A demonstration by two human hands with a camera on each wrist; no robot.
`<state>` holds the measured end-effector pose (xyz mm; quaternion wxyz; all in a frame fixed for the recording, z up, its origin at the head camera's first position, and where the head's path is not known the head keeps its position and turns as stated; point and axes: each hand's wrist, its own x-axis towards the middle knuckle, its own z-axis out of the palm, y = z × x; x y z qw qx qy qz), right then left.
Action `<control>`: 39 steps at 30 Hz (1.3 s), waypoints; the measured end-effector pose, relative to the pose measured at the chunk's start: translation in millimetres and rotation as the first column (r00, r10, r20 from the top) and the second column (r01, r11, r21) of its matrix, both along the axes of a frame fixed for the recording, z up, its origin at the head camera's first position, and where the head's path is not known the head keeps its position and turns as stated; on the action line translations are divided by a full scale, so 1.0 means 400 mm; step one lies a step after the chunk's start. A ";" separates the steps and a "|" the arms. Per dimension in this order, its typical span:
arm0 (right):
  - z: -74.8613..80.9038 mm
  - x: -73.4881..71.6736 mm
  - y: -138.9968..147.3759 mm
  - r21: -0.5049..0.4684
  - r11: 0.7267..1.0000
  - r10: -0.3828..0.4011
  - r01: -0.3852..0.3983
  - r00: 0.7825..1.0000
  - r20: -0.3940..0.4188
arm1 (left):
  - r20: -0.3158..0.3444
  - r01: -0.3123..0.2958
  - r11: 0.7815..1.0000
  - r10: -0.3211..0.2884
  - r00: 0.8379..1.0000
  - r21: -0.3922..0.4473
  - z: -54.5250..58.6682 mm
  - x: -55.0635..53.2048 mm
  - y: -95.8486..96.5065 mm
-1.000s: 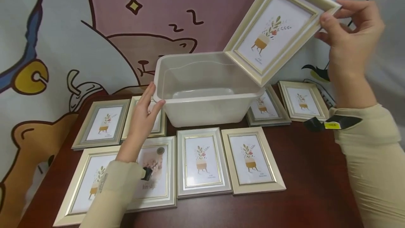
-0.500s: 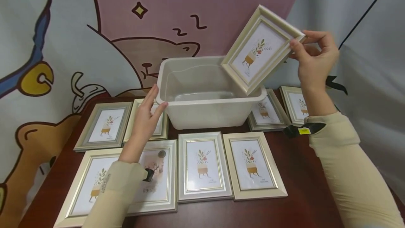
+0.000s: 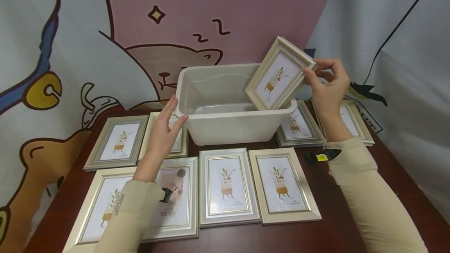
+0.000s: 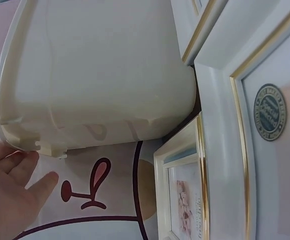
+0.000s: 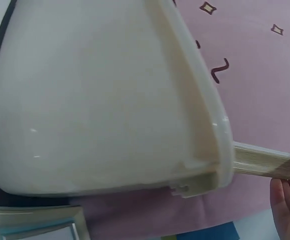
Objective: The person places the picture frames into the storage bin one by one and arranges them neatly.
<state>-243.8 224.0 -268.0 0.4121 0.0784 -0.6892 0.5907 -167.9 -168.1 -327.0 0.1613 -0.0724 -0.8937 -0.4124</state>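
Note:
A cream picture frame [image 3: 254, 90] with a flower-pot print tilts over the right end of a beige plastic bin [image 3: 228, 128]; its lower corner dips inside the rim. My right hand [image 3: 328, 85] pinches the frame's upper right corner between thumb and fingers. In the right wrist view the held picture frame [image 5: 265, 161] shows edge-on beyond the bin's rim. My left hand [image 3: 159, 139] touches the bin's left front corner with fingers extended. The left wrist view shows the left hand [image 4: 10, 185] at the rim of the bin [image 4: 105, 60].
Several picture frames lie flat on the dark red table [image 3: 337, 206]: a silver-white frame [image 3: 205, 190] and a cream frame [image 3: 254, 182] in front, a grey frame [image 3: 96, 155] at left, a grey-edged frame [image 3: 313, 124] right of the bin. A cartoon cloth [image 3: 263, 7] hangs behind.
My right hand has moved down and left with the picture frame, lowering its bottom corner past the bin's rim. My left hand stays at the bin's corner.

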 end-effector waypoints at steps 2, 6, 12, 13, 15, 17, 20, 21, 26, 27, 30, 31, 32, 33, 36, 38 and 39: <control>-0.013 0.003 -0.006 0.038 0.999 -0.023 0.022 0.999 0.023 | -0.001 -0.028 0.999 0.028 1.000 -0.030 0.002 0.001 0.007; -0.032 0.011 -0.021 0.133 0.989 -0.066 0.062 0.997 0.030 | -0.017 -0.086 0.993 0.085 0.996 -0.075 0.005 0.002 0.023; -0.052 0.021 -0.042 0.286 0.953 -0.095 0.100 0.995 -0.031 | -0.042 -0.126 0.991 0.125 0.991 -0.038 0.008 0.003 0.032; -0.056 0.021 -0.044 0.315 0.944 -0.095 0.103 0.995 -0.041 | -0.045 -0.129 0.991 0.128 0.991 -0.036 0.008 0.002 0.032; -0.065 0.023 -0.048 0.363 0.925 -0.100 0.113 0.994 -0.054 | -0.050 -0.131 0.991 0.129 0.990 -0.033 0.008 0.001 0.033; -0.075 0.026 -0.049 0.399 0.908 -0.108 0.124 0.992 -0.064 | -0.053 -0.128 0.991 0.127 0.991 -0.031 0.007 -0.001 0.034; -0.087 0.031 -0.052 0.415 0.899 -0.121 0.137 0.991 -0.064 | -0.052 -0.121 0.992 0.119 0.991 -0.027 0.004 -0.002 0.036; -0.090 0.032 -0.052 0.422 0.896 -0.122 0.140 0.990 -0.069 | -0.051 -0.119 0.993 0.117 0.992 -0.027 0.003 -0.002 0.036; -0.106 0.033 -0.050 0.434 0.889 -0.120 0.143 0.990 -0.080 | -0.050 -0.114 0.993 0.113 0.992 -0.022 0.002 -0.005 0.037; -0.110 0.033 -0.050 0.436 0.888 -0.119 0.142 0.990 -0.079 | -0.049 -0.110 0.994 0.109 0.993 -0.019 0.001 -0.006 0.037; -0.120 0.033 -0.047 0.452 0.881 -0.116 0.139 0.990 -0.078 | -0.044 -0.105 0.994 0.105 0.994 -0.010 0.001 -0.007 0.037; -0.123 0.033 -0.046 0.459 0.877 -0.115 0.139 0.990 -0.080 | -0.042 -0.105 0.994 0.105 0.994 -0.009 0.001 -0.006 0.037; -0.127 0.034 -0.045 0.468 0.873 -0.110 0.136 0.991 -0.082 | -0.041 -0.105 0.994 0.105 0.994 -0.007 0.001 -0.007 0.036; -0.130 0.033 -0.045 0.470 0.873 -0.105 0.132 0.991 -0.085 | -0.040 -0.105 0.994 0.105 0.994 -0.007 0.001 -0.007 0.036; -0.135 0.034 -0.044 0.474 0.872 -0.092 0.125 0.992 -0.091 | -0.043 -0.110 0.994 0.110 0.993 -0.007 0.002 -0.005 0.033; -0.136 0.034 -0.044 0.470 0.875 -0.084 0.117 0.992 -0.093 | -0.044 -0.108 0.994 0.108 0.993 -0.004 0.001 -0.006 0.030; -0.137 0.034 -0.044 0.468 0.876 -0.080 0.116 0.992 -0.095 | -0.043 -0.107 0.994 0.107 0.993 -0.002 0.002 -0.006 0.029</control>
